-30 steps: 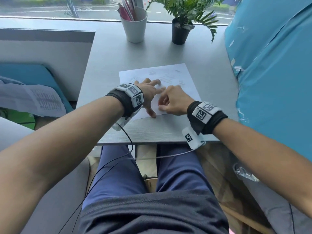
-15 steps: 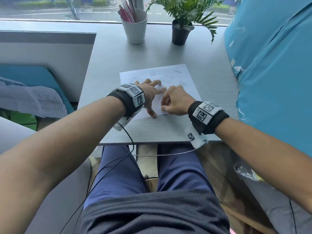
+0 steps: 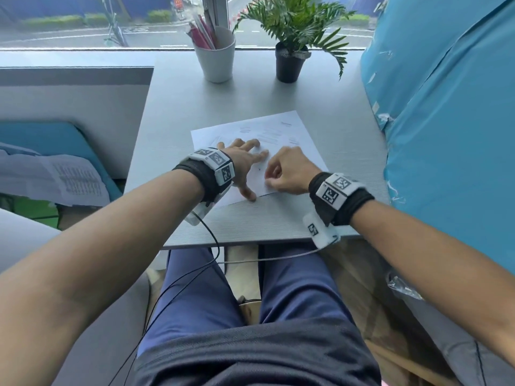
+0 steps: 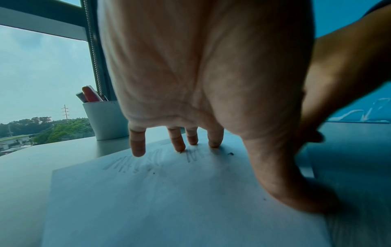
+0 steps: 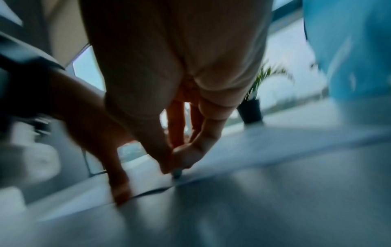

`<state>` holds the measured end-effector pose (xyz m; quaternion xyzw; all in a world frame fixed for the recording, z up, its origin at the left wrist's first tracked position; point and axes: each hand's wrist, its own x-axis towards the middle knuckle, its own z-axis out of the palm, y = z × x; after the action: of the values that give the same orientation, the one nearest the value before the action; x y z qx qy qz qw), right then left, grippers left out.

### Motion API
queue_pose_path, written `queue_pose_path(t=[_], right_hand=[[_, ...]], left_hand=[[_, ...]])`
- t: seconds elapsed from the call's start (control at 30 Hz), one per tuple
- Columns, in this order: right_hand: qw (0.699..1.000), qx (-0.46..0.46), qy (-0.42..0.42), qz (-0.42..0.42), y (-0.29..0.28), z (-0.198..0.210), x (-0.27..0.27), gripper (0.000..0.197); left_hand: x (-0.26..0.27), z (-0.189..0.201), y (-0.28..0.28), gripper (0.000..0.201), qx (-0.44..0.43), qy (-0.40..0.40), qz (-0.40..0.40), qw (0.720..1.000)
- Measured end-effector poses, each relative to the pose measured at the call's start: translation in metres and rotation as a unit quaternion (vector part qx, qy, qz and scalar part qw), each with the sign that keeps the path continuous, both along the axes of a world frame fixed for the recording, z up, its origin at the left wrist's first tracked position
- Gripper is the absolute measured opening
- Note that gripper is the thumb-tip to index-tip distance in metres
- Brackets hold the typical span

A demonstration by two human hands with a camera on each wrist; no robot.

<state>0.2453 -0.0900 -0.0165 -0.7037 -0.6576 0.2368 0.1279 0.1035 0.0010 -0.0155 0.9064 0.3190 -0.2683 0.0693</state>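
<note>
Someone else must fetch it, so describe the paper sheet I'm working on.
On the grey table, nearer you than the white pen cup and black-potted plant, lies a white printed paper sheet. Unlike them it lies flat, pressed down by your left hand.

We pressed left hand (image 4: pixel 201 75) on paper sheet (image 4: pixel 169 208). Fingers (image 4: pixel 137 145) spread, tips on sheet's far part; thumb at its right edge. Grey smudges (image 4: pixel 135 165) mid-sheet. White cup (image 4: pixel 103 120) with pens stood beyond sheet's far-left corner.

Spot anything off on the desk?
Paper lies askew to the desk edge. Grey smudges and dark crumbs mark it by the left hand. Right hand pinches a small item, too blurred to name.
</note>
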Motion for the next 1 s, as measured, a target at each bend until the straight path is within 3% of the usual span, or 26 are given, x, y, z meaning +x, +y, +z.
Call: queue_pose_path(t=[0.17, 0.3, 0.47, 0.57, 0.7, 0.77, 0.87, 0.93, 1.0], right_hand=[[0.997, 0.018, -0.004, -0.070, 0.008, 0.002, 0.017, 0.010], [1.000, -0.016, 0.003, 0.000, 0.000, 0.001, 0.000, 0.011], [0.993, 0.007, -0.030, -0.116, 0.018, 0.009, 0.045, 0.013], [0.990, -0.014, -0.011, -0.140, 0.014, 0.000, 0.054, 0.014], [0.989, -0.028, 0.017, -0.143, 0.015, -0.001, 0.049, 0.010], [0.991, -0.024, 0.023, -0.133, 0.018, -0.003, 0.039, 0.011], [0.993, -0.018, 0.025, -0.112, 0.022, -0.007, 0.022, 0.013], [0.994, -0.017, 0.020, -0.104, 0.023, -0.008, 0.017, 0.013], [0.994, -0.016, 0.023, -0.108, 0.023, -0.006, 0.017, 0.011]], left_hand=[[0.000, 0.001, -0.001, 0.126, 0.002, 0.002, 0.000, 1.000], [0.000, -0.001, 0.002, 0.128, 0.004, -0.003, -0.004, 1.000], [-0.004, 0.001, -0.001, 0.121, -0.019, -0.015, 0.001, 1.000], [-0.019, -0.005, -0.001, 0.111, -0.040, -0.028, 0.000, 0.999], [-0.041, -0.003, 0.001, 0.112, 0.024, 0.035, 0.045, 0.998], [-0.038, 0.002, -0.007, 0.113, 0.056, 0.005, 0.055, 0.997], [-0.028, -0.002, -0.036, 0.099, -0.023, -0.077, -0.051, 0.995], [-0.029, -0.013, -0.053, 0.093, -0.084, -0.077, -0.101, 0.988], [-0.040, -0.023, -0.052, 0.089, -0.091, -0.069, -0.120, 0.986]])
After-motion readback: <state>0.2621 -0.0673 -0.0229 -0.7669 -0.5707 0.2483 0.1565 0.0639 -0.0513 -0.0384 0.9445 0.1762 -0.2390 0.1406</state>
